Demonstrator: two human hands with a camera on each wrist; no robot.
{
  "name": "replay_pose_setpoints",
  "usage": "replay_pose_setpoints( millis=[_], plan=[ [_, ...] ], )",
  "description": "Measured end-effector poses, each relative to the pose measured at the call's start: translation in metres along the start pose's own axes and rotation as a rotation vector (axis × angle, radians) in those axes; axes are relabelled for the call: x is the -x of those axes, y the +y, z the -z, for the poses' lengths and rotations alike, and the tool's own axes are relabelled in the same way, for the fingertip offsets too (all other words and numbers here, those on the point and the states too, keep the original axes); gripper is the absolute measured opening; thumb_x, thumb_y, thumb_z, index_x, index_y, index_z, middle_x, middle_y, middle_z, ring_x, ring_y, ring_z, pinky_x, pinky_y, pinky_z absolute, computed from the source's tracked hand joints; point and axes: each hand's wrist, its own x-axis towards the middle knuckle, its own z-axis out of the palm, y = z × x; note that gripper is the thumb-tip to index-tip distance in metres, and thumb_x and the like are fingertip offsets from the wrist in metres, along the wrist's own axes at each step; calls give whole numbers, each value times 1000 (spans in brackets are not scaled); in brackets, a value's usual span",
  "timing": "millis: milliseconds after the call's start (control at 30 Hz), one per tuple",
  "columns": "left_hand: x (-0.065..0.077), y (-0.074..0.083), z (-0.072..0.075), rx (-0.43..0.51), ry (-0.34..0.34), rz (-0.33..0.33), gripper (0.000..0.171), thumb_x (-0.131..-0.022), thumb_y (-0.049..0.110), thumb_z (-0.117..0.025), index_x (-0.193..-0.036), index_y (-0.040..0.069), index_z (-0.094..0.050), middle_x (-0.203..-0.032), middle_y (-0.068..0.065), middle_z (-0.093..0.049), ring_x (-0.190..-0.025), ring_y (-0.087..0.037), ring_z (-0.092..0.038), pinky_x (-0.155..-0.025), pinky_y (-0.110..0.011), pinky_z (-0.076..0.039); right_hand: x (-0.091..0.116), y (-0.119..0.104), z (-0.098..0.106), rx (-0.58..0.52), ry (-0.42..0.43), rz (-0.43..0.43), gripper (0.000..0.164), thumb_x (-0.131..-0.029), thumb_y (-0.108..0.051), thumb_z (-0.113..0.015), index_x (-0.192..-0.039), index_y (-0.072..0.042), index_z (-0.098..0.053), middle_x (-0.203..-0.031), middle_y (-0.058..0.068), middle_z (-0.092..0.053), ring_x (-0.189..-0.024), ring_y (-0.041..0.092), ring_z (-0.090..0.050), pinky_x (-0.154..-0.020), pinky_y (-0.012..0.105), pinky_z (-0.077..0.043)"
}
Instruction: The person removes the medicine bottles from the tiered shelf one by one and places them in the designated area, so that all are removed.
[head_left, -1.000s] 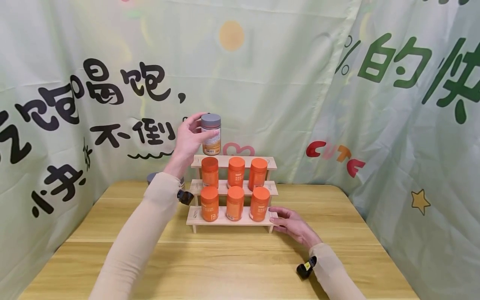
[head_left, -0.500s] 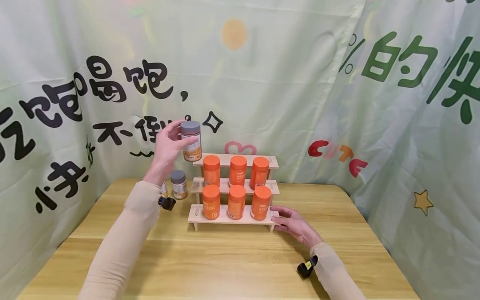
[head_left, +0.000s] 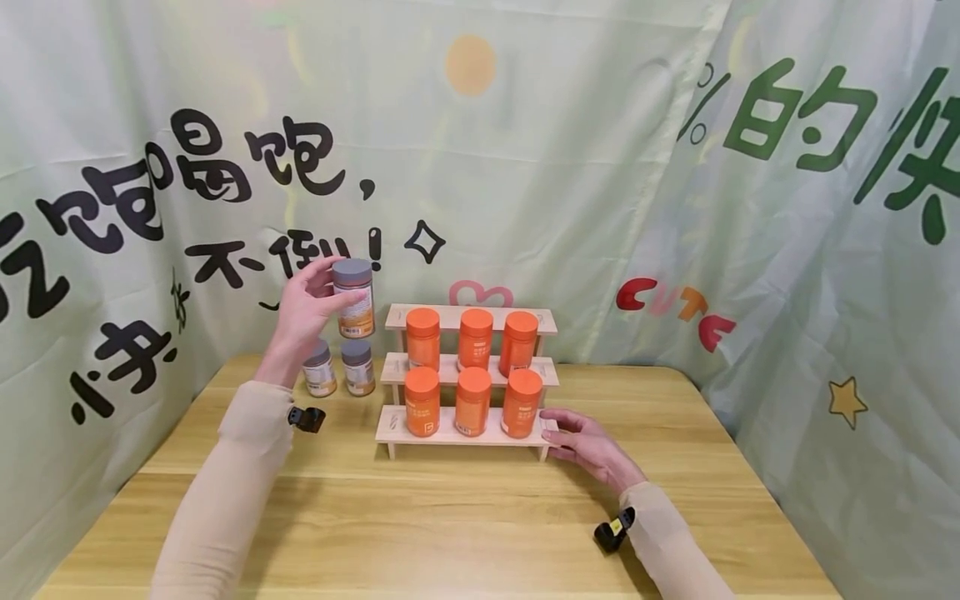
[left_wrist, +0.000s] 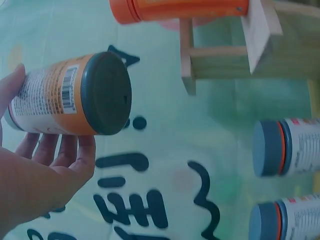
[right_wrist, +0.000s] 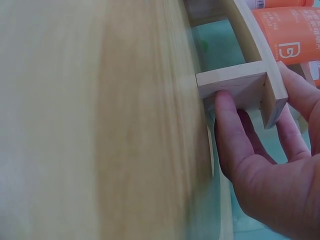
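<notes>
My left hand [head_left: 300,312] grips a grey-lidded jar [head_left: 355,304] in the air, left of the stepped wooden shelf [head_left: 390,427]. In the left wrist view the jar [left_wrist: 55,100] lies between thumb and fingers, its barcode label showing. Two more grey-lidded jars, a left one [head_left: 321,375] and a right one [head_left: 360,371], stand on the table below it. My right hand [head_left: 588,448] holds the right end of the shelf's lowest step, digits on both sides of the board end [right_wrist: 274,100]. Orange jars stand on the lowest step [head_left: 471,408] and the middle step [head_left: 423,337].
The shelf's top step [head_left: 480,315] bears no jar. All of this stands on a wooden table [head_left: 420,525]. A printed fabric curtain [head_left: 555,167] hangs behind and along both sides.
My left hand has carried the grey-lidded jar left and down, away from above the top step. Both standing grey-lidded jars now show more fully. My right hand stays at the shelf's end.
</notes>
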Motion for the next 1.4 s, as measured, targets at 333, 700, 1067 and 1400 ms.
replay_pose_setpoints(
  millis=[333, 700, 1067, 1400],
  plan=[
    [15, -28, 36, 0, -25, 44, 65, -78, 10, -83, -136, 11, -56, -110, 12, -66, -98, -5, -63, -82, -15, -49, -1, 1, 0, -8, -16, 12, 51, -92, -12, -69, -138, -3, -51, -150, 19, -34, -102, 17, -61, -89, 36, -56],
    [25, -49, 68, -70, 34, 135, 67, -78, 16, -84, -138, 15, -55, -108, 20, -63, -100, -2, -58, -83, -14, -45, 1, -2, -1, 8, -8, 9, 51, -91, -13, -70, -138, -3, -51, -150, 20, -35, -104, 18, -60, -91, 37, -55],
    [33, -69, 89, -55, 99, 229, 74, -76, 20, -86, -142, 15, -51, -106, 22, -60, -100, -1, -54, -83, -13, -41, 1, -2, 0, -5, -6, 12, 50, -92, -12, -69, -137, -3, -52, -149, 19, -36, -103, 17, -61, -90, 36, -56],
    [37, -89, 105, -97, 155, 351, 83, -75, 23, -86, -147, 21, -45, -107, 25, -58, -103, 3, -51, -109, -35, -33, 1, -2, -2, -7, 2, 7, 50, -91, -12, -70, -137, -3, -52, -150, 19, -35, -105, 18, -59, -91, 37, -56]
  ],
)
